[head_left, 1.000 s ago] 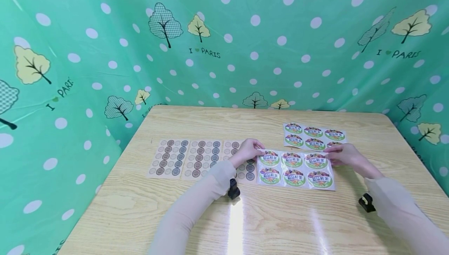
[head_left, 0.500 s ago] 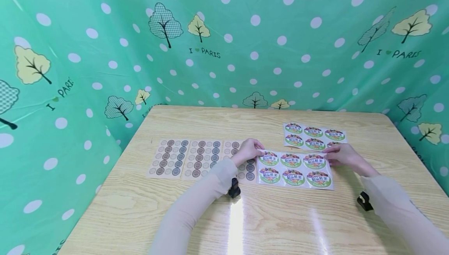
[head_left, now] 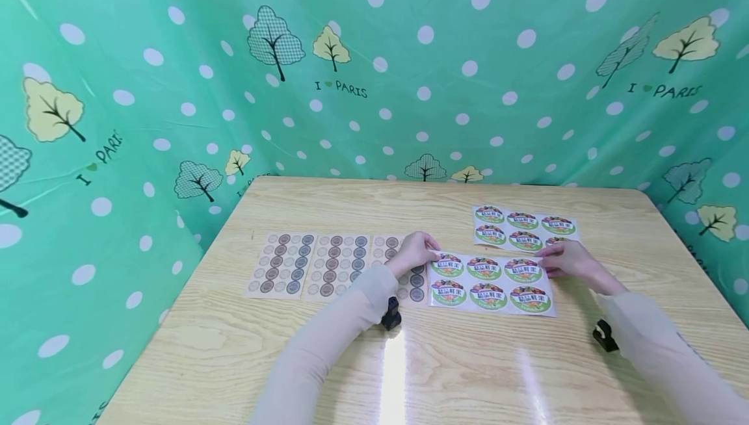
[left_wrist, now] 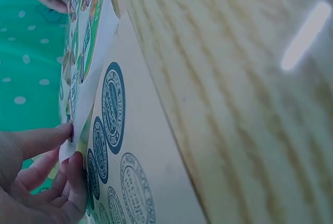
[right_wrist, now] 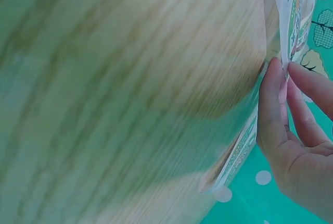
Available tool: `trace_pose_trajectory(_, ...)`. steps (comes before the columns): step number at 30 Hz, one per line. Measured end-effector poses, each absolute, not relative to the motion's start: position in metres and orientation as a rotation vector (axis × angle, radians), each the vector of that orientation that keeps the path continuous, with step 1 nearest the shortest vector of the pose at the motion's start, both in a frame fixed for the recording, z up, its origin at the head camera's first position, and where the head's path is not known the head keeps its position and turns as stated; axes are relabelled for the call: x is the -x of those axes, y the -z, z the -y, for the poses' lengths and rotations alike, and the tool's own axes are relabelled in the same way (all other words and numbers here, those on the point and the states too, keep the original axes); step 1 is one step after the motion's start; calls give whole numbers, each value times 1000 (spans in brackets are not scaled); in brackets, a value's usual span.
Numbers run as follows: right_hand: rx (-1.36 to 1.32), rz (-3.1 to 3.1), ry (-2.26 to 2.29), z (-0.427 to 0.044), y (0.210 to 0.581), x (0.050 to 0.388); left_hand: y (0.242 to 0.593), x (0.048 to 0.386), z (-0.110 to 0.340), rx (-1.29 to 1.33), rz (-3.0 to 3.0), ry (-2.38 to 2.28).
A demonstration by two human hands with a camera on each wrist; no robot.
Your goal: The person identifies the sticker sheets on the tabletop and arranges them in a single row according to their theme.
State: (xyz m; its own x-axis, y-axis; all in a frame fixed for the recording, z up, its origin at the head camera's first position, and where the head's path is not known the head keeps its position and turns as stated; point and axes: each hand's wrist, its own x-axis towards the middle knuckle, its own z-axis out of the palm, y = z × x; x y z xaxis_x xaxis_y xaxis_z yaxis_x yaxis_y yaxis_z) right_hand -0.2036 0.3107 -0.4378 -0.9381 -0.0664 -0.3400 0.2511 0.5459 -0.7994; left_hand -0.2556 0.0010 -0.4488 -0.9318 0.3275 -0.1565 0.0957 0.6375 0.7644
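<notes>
Between the two hands lies a white sticker sheet (head_left: 493, 285) with oval fruit labels in two rows. My left hand (head_left: 414, 253) pinches its upper left corner; in the left wrist view thumb and fingers of the left hand (left_wrist: 44, 177) grip the edge, which is lifted a little off the table. At the upper right corner my right hand (head_left: 569, 260) pinches the sheet, and the right wrist view shows that hand (right_wrist: 299, 130) with the edge between thumb and index finger. Behind it lies a second fruit sticker sheet (head_left: 508, 238), its lower right part hidden.
Three beige sheets of round stickers lie in a row on the left: a left sheet (head_left: 279, 266), a middle sheet (head_left: 338, 266), and a right sheet (head_left: 383, 243) partly covered by the left hand and arm. A green patterned curtain (head_left: 374, 119) stands behind the wooden table (head_left: 468, 373).
The held fruit sticker sheet has shifted very slightly to the left, and the right hand and forearm have moved a little left with it. The other sheets stay where they were.
</notes>
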Motion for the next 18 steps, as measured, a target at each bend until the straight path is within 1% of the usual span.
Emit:
trace_pose_trajectory(3,-152,-2459,1351,-310,438,203,448,254,-1,-364,-2625,-1140)
trace_pose_trajectory(9,-67,-2535,1277,-312,432,198,446,251,1,-442,-2727,-1065)
trace_pose_trajectory(18,-3,-2598,1245,-327,427,197,442,256,0,-504,-2643,-1175)
